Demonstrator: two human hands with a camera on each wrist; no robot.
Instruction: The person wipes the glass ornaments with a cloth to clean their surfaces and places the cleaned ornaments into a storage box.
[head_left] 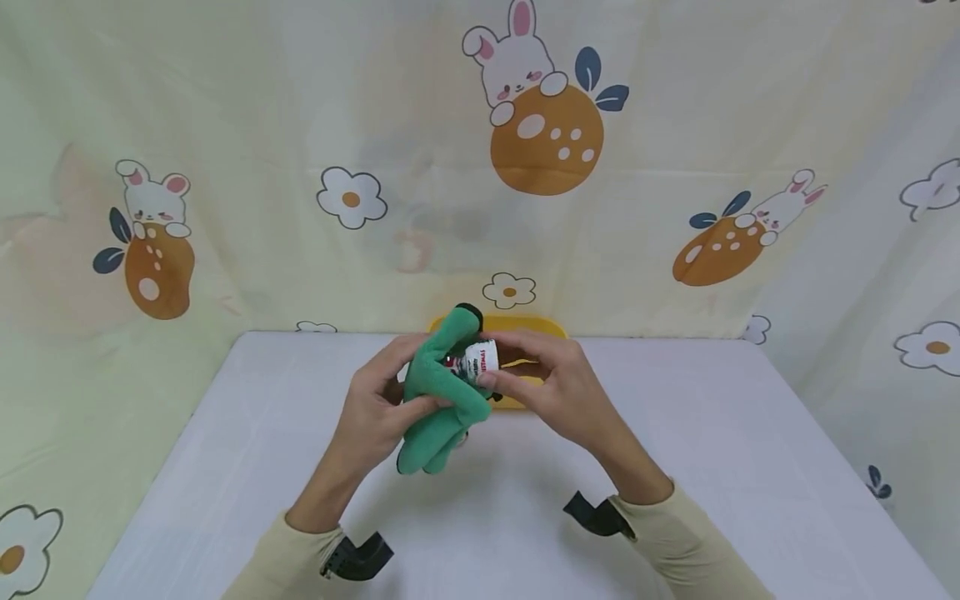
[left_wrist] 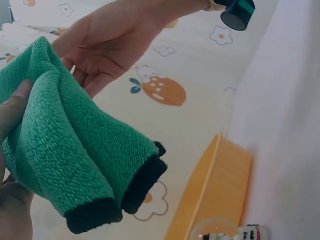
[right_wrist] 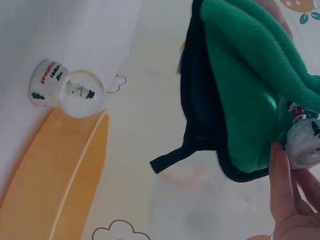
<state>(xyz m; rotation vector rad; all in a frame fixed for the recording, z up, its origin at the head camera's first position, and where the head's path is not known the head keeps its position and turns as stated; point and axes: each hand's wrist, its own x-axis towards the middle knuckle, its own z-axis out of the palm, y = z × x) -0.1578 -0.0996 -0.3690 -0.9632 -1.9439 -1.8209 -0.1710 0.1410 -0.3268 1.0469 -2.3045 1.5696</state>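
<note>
A green cloth with black trim (head_left: 431, 379) is bunched in my left hand (head_left: 375, 408), with the thumb lying over its front. My right hand (head_left: 551, 383) pinches the white printed base of a snow globe (head_left: 483, 358). The globe's clear end is tucked into a fold of the cloth, partly hidden. In the right wrist view, the globe's base (right_wrist: 305, 142) sits at the fingertips against the green fabric. The cloth (left_wrist: 75, 135) hangs in folds in the left wrist view, its dark-edged ends pointing down.
Behind the hands a yellow container (head_left: 540, 325) stands on the white table (head_left: 675, 417). A second snow globe (right_wrist: 82, 93) with a white base is beside that container. A patterned curtain (head_left: 420, 100) hangs at the back.
</note>
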